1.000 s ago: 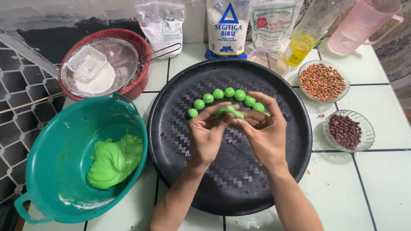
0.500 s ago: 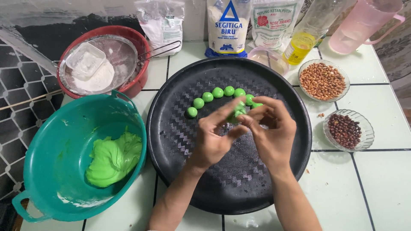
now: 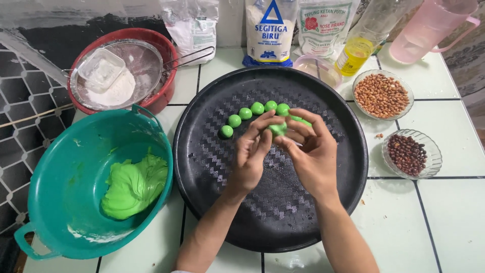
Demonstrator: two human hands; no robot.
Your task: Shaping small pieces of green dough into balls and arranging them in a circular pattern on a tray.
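From the head view, the left hand (image 3: 251, 154) and right hand (image 3: 311, 151) meet over the black tray (image 3: 212, 202), their fingertips together pinching a small green dough piece (image 3: 278, 129). Beside it a curved row of green balls (image 3: 245, 114) lies on the tray. Left on the worktop (image 3: 449, 212), a teal basin (image 3: 60, 172) holds more green dough (image 3: 134, 184).
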